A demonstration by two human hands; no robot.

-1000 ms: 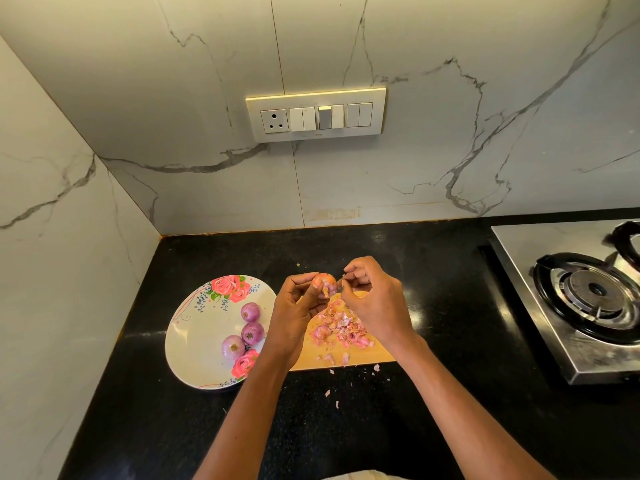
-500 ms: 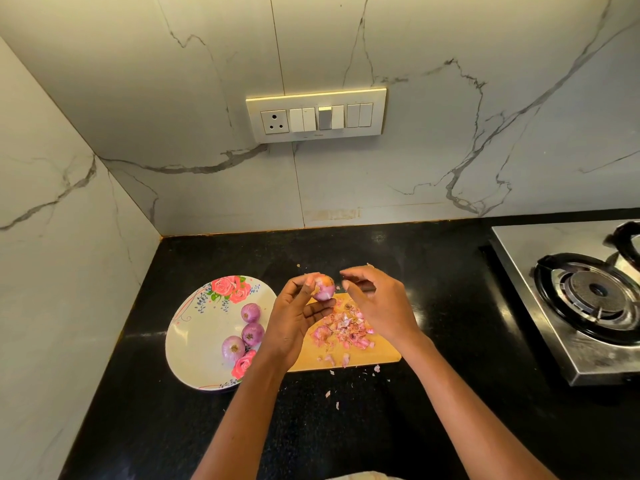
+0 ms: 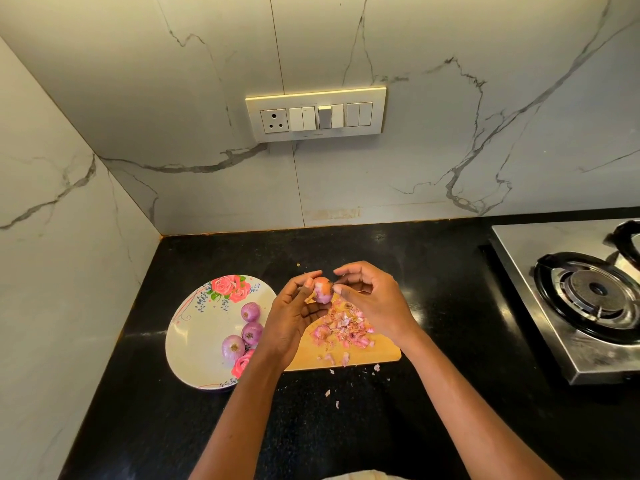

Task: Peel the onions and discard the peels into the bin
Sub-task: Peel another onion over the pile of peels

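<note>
White marble wall [image 3: 52, 271] bounds the black counter [image 3: 138, 410] on my left. A flowered plate [image 3: 194, 344] sits on the counter near that wall; three peeled onions [image 3: 250, 311] lie on its right half, close together. My left hand [image 3: 289, 317] is raised above the plate's right edge, fingers and thumb curled round a fourth onion [image 3: 322, 289], partly peeled, held in the air above the board [image 3: 384, 353]. My right hand [image 3: 374, 299] meets the onion from the right, thumb and forefinger tips pinching at its skin; whether it holds a tool too, I cannot tell. Under both hands, a heap of pink peels [image 3: 343, 327] lies on the wooden board, with a few scraps [image 3: 327, 393] scattered on the counter in front. A socket panel [image 3: 315, 114] is mounted on the back wall. A steel stove [image 3: 585, 299] stands at the far right, well apart from the board
</note>
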